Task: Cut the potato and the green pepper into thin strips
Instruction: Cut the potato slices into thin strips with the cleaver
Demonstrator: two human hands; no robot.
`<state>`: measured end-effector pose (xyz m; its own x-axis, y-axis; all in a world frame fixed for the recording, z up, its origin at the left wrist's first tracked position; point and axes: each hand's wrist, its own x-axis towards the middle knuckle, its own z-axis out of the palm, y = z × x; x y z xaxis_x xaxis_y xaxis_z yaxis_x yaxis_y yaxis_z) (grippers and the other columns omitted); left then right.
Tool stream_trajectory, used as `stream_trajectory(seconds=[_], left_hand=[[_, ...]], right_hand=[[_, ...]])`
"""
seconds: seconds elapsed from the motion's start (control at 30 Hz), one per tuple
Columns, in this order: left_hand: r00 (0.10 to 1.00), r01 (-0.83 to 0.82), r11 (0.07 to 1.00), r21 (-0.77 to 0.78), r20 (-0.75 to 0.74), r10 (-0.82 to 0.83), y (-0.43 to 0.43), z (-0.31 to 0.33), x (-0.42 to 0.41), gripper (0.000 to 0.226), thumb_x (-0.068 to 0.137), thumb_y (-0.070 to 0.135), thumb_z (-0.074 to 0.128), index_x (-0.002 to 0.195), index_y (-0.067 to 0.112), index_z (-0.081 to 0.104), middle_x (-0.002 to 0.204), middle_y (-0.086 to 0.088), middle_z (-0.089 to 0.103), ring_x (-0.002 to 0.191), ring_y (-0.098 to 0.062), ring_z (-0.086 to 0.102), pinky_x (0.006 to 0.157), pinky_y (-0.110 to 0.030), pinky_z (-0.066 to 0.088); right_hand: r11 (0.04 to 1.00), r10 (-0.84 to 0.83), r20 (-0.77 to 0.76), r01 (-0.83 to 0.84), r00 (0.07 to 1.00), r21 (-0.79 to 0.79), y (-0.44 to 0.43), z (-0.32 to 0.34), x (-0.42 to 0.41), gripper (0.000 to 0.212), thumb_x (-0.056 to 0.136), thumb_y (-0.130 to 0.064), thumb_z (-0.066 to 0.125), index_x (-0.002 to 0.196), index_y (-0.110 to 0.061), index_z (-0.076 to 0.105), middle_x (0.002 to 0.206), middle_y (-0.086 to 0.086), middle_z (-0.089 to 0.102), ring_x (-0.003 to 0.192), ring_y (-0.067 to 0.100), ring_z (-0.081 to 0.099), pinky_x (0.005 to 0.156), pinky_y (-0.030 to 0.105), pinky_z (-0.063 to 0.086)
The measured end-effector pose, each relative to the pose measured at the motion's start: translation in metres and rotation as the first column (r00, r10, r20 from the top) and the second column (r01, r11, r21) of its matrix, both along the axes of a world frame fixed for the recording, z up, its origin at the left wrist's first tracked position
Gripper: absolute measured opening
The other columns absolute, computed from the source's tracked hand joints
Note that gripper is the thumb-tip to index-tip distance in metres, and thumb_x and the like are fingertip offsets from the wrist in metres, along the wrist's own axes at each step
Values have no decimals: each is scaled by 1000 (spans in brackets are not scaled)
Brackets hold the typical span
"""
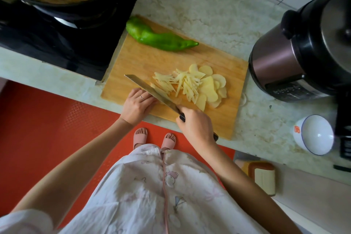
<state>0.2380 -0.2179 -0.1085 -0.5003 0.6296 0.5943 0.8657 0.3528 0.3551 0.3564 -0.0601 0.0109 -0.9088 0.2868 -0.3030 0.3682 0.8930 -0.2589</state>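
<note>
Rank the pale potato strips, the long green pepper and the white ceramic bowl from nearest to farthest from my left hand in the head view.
1. Pale potato strips, just right of the left hand.
2. Long green pepper, far edge of the wooden board.
3. White ceramic bowl, far right on the stone counter.

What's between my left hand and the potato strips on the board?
The knife blade, gripped by your right hand, separates the left hand from the potato strips; the head view shows it.
</note>
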Motion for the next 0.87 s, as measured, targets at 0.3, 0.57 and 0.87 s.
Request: stream_trajectory(seconds=[0.3, 0.57, 0.87], left_hand=[[1000, 19, 1000, 9, 23, -19, -1, -1, 0, 15, 97, 19, 54, 102, 9, 64, 97, -11, 70, 87, -23, 54, 79, -36, 40], [999, -6, 1000, 6, 51, 6, -1, 1, 2, 19, 97, 21, 54, 100, 8, 67, 97, -11, 70, 83, -21, 53, 80, -34, 41], [999, -29, 999, 25, 39, 28, 1, 1, 4, 26, 98, 22, 53, 92, 4, 71, 89, -11, 70, 82, -22, 53, 79, -34, 41]], right_hand=[[999, -25, 20, 25, 999, -23, -4, 3, 1, 23, 92, -20, 52, 111, -18, 65, 74, 3, 68, 62, 20, 59, 50, 25, 37], [997, -57, 31, 59, 998, -53, -10, -5, -19, 20, 92, -20, 51, 103, -15, 67, 63, -4, 53, 56, 15, 48, 42, 20, 26], [1000, -20, 43, 19, 999, 16, -1, 12, 6, 18, 93, -21, 51, 104, -19, 65, 63, -5, 53, 55, 16, 48, 40, 21, 26]])
